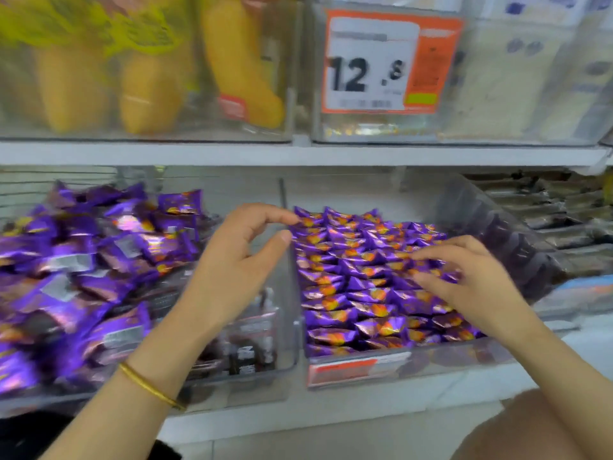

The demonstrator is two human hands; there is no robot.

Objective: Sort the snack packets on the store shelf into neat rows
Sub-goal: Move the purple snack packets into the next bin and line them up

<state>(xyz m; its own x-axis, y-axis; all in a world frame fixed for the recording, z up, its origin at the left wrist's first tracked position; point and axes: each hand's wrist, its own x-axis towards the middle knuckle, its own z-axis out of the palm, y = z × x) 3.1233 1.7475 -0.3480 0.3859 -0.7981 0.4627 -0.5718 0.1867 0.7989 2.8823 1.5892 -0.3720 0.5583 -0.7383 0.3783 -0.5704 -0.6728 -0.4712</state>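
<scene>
Packets (348, 293) fill clear bin (431, 356) wall to wall; right hand (471, 287) spread above

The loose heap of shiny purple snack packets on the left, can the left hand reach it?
Probably yes: the left hand is open right beside the purple packet heap, with nothing between them.

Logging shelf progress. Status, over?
Left hand open, by the rows' back corner. Right hand open, fingers on rowed packets. Heap to the left unsorted. Nothing blocking.
</scene>
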